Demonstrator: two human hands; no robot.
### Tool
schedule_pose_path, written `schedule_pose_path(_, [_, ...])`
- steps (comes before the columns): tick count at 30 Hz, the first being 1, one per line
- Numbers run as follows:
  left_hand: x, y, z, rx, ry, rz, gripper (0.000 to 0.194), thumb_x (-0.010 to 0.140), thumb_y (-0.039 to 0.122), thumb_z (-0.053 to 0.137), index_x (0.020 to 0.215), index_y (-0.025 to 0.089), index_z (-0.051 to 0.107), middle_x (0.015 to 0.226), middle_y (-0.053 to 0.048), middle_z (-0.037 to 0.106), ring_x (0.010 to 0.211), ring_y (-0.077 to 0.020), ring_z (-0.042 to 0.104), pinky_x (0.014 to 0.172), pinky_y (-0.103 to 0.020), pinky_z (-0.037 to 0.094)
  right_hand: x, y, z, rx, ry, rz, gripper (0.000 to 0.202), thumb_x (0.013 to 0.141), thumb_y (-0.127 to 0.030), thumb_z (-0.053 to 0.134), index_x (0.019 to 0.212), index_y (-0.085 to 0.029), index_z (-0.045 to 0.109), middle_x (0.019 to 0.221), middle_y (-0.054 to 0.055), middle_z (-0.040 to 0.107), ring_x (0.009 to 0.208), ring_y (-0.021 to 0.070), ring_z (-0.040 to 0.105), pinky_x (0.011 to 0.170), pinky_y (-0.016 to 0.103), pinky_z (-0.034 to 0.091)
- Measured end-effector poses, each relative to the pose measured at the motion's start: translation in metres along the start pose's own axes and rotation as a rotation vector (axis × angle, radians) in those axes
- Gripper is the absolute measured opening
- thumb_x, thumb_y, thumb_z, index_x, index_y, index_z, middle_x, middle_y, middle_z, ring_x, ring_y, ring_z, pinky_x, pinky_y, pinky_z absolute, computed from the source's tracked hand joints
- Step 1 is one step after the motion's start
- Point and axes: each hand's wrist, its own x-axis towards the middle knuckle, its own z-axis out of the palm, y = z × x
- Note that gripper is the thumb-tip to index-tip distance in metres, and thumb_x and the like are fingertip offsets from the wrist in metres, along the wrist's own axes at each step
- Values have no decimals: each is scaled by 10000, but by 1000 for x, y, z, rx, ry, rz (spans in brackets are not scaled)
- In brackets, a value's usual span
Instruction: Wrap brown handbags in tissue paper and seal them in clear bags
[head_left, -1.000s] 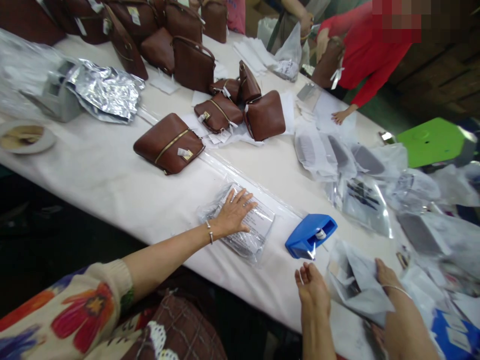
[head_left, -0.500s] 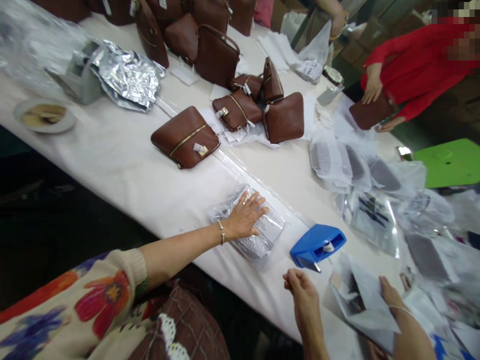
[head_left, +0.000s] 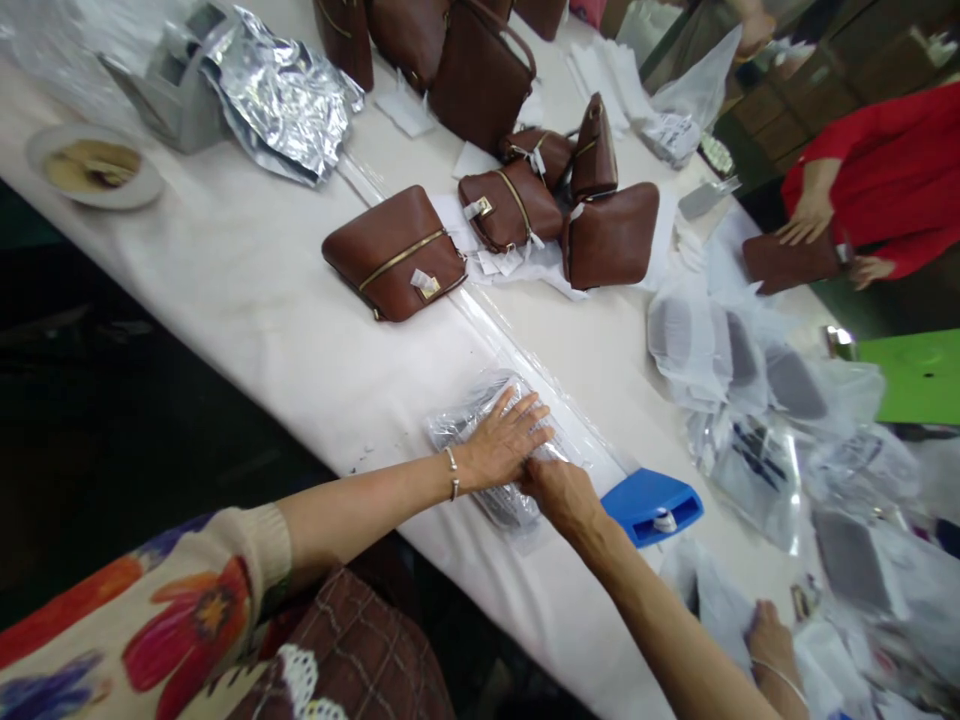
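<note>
A clear plastic bag point(head_left: 471, 408) with a grey, wrapped item inside lies near the table's front edge. My left hand point(head_left: 506, 440) rests flat on it, fingers spread. Beside it, my right hand point(head_left: 559, 490) touches the bag with its fingers pressed together; whatever they may pinch is hidden. Just right of my right wrist stands a blue tape dispenser point(head_left: 652, 502), partly covered by my forearm. Beyond the bag sits a brown handbag point(head_left: 401, 255) with a gold zipper and a small tag.
More brown handbags point(head_left: 611, 240) stand farther back. Crumpled silver foil point(head_left: 281, 95) and a plate point(head_left: 142, 190) lie at left. Wrapped bags point(head_left: 686, 345) crowd the right side. A co-worker's hand point(head_left: 772, 640) works at lower right; a person in red point(head_left: 892, 170) handles a brown bag.
My right hand has moved left from beside the tape dispenser onto the plastic bag, next to my left hand. My left hand stays on the bag. The view has shifted slightly.
</note>
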Motion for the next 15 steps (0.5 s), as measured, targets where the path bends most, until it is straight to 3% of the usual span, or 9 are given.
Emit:
schedule_pose_path(4, [-1,-2,5,2,27,5,568,860,361,662,1371,217,463,1521,-113,395,1478,-332,203,1219,-576,73,5,5,-13,-62,63,-179,37,855,-232,673,832,-207,687,830,119,724,799,242,646,709,326,419])
schedule_pose_path(6, [-1,-2,5,-7,33,7,656,826,436,709,1382,208,449,1514,-131,401,1474,-341,208,1217,-580,79,7,14,-23,-71,105,-250,125,839,-302,720,902,-203,679,937,132,716,896,257,621,770,342,403])
schedule_pose_path(8, [0,-2,3,-8,30,5,752,781,475,756,1402,209,426,1511,-136,406,1472,-342,212,1218,-576,85,6,29,-30,-75,140,-299,178,854,-368,709,909,-205,666,919,113,704,880,246,603,783,347,386])
schedule_pose_path(11, [1,-1,-2,3,14,5,786,738,464,800,1389,216,436,1513,-125,406,1472,-340,210,1216,-573,94,-5,49,-28,-64,300,-236,258,901,-458,628,901,-201,652,842,85,688,815,237,598,787,365,386])
schedule_pose_path(13, [1,-1,-4,8,5,2,783,727,463,807,1377,214,448,1514,-123,402,1470,-342,211,1213,-577,96,-15,53,-17,-5,471,-136,396,871,-533,635,1079,-196,634,1052,126,691,979,283,605,872,407,395])
schedule_pose_path(15, [0,-1,-5,13,-3,-3,793,731,468,801,1389,214,438,1514,-124,400,1469,-343,213,1212,-580,93,-18,49,-1,80,574,-72,691,787,-587,702,1329,-204,513,1375,165,556,1257,344,492,1020,471,345])
